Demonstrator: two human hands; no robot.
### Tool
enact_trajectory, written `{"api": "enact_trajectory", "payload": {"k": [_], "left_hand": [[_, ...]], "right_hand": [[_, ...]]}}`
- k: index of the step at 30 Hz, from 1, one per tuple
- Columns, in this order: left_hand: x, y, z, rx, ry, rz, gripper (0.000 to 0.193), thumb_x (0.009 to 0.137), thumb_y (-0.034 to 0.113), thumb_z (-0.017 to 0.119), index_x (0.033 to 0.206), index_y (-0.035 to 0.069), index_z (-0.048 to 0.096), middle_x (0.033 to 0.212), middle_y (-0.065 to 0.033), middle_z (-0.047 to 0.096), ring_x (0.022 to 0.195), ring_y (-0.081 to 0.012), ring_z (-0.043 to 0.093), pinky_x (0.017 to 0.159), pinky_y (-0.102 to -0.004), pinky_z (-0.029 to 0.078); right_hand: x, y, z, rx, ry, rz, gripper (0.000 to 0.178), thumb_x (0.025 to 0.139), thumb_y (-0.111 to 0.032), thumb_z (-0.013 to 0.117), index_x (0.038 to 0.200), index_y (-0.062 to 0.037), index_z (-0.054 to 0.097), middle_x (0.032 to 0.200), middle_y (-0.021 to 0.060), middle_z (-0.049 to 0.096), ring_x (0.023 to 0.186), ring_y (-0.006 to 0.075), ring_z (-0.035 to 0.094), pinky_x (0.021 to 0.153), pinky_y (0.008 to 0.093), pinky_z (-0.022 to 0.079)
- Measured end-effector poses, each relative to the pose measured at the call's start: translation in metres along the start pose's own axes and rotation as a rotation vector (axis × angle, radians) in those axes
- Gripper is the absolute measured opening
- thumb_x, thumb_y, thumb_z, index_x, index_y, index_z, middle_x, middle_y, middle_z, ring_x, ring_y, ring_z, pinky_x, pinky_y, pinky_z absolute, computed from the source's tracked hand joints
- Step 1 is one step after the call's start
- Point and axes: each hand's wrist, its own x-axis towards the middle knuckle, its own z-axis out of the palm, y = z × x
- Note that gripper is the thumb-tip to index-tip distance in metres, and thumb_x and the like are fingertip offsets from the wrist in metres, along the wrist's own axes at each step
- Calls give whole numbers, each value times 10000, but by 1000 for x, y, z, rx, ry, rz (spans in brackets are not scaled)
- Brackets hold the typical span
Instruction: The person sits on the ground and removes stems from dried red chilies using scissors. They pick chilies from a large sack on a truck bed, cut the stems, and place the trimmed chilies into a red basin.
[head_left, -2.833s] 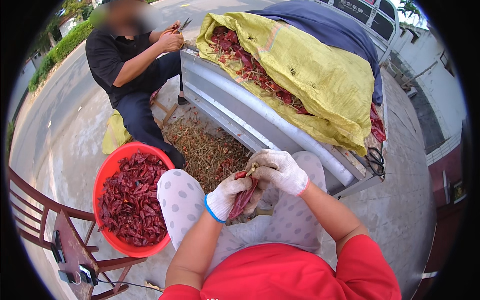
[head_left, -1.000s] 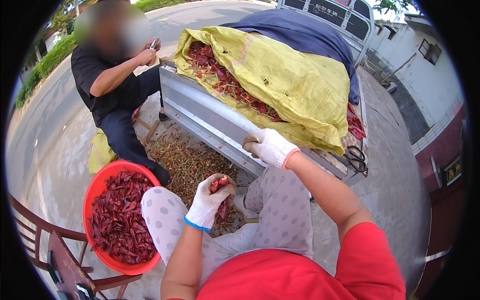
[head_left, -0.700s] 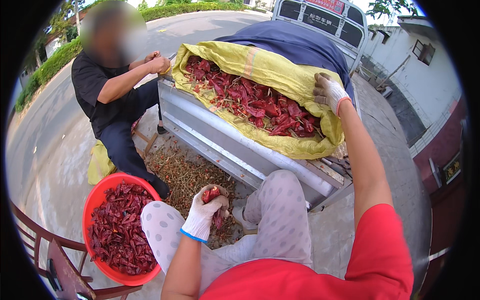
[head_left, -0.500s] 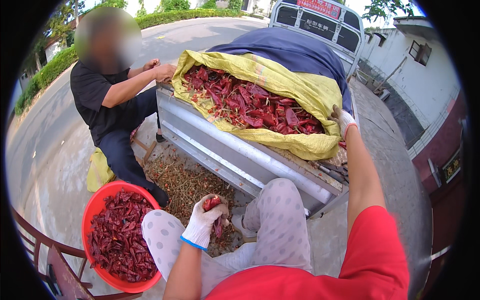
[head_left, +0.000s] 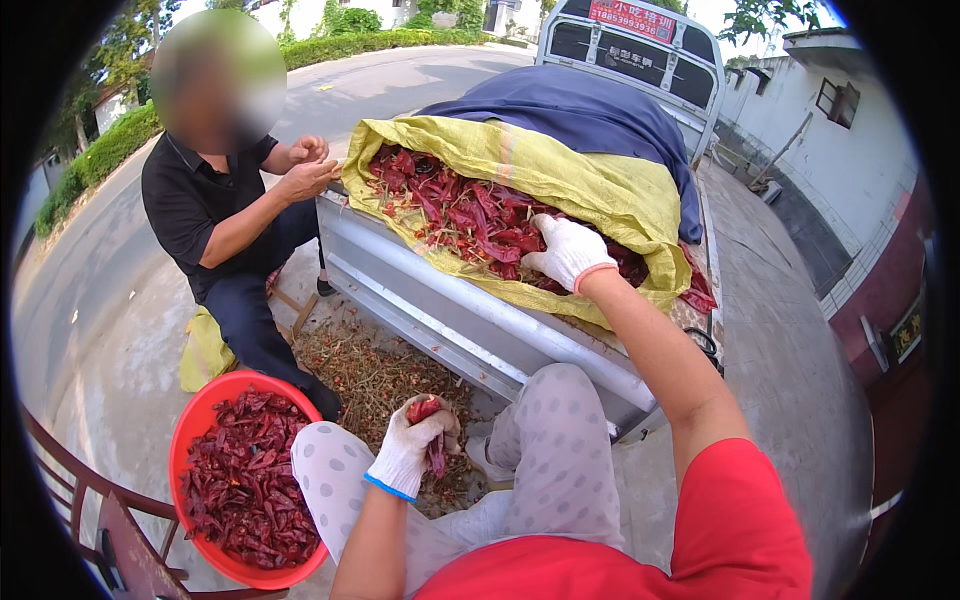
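My left hand (head_left: 405,452), in a white knit glove, is closed around dried red chili peppers (head_left: 425,408) above my lap; one end pokes out at the top and another hangs below. My gloved right hand (head_left: 570,252) reaches into a yellow woven sack (head_left: 625,190). Its thumb and fingers are apart, with the fingertips at the loose dried chili peppers (head_left: 470,212) inside. The sack lies open on the truck bed. To my left, a red plastic tub (head_left: 183,425) holds many dried peppers (head_left: 245,480) without visible stems.
A co-worker (head_left: 215,215) in black sits at the left, both hands near the sack's left end. The truck's metal side (head_left: 450,285) stands before my knees. Stems and scraps (head_left: 375,375) litter the ground. A dark blue cloth (head_left: 560,105) covers the load behind; a chair (head_left: 120,535) stands lower left.
My right hand has moved left from the sack's right edge onto the peppers inside, and the sack's edge has shifted. The co-worker's hands have drawn together. My left hand keeps its peppers.
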Motion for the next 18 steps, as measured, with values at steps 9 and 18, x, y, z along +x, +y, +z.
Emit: {"api": "enact_trajectory", "payload": {"k": [9, 18], "left_hand": [[-3, 1, -6, -133, 25, 238, 169, 756, -27, 602, 922, -4, 622, 1083, -198, 653, 945, -291, 661, 778, -411, 582], [2, -21, -2, 147, 27, 222, 386, 697, -83, 699, 1037, 38, 561, 944, -81, 624, 827, -202, 642, 742, -325, 552]], "right_hand": [[-24, -4, -36, 471, -11, 12, 336, 796, -220, 664, 1060, -12, 690, 958, 198, 703, 899, 280, 680, 815, 330, 511], [-96, -108, 13, 671, -693, -333, 306, 816, -248, 658, 1014, -20, 705, 900, 155, 701, 740, 240, 676, 693, 349, 535]]}}
